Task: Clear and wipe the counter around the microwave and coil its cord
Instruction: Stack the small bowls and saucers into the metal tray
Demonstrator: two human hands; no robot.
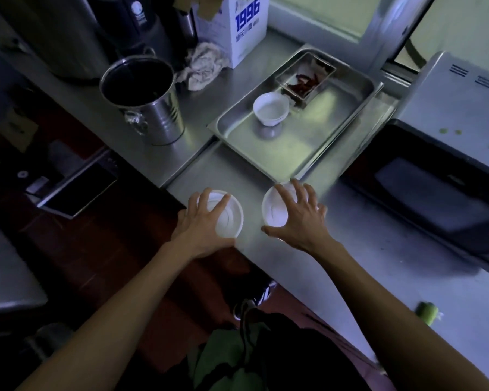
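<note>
Clearly the clearing comes first, and it is only partly done. The long stainless-steel bench (364,235) runs from the far left corner to the near right, and the black-doored microwave with a pale grey top (435,198) sits on it at the right; its cord is not in view. Beside the microwave lies a shallow rectangular steel tray (336,134) already holding a small white footed cup (270,108) and a little steel dish of dried red chillies (307,80). To its left stand a tall ribbed steel canister (150,105) and, behind that, a crumpled off-white rag (203,66), probably the cloth for wiping.

Near the front edge of the bench, each hand has a small round white bowl. The left hand (202,224) has its fingers curled over the rim of the left white bowl (230,218), a closed grip from above. The right hand (297,218) spreads over the right white bowl (274,210), fingertips hooked around its rim.

To do this well, I would lift both bowls straight up, keep them level in case liquid remains, and set them in the bare part of the tray without knocking the cup. A green vegetable scrap (428,313) at the near right still needs removing before any wiping.
</note>
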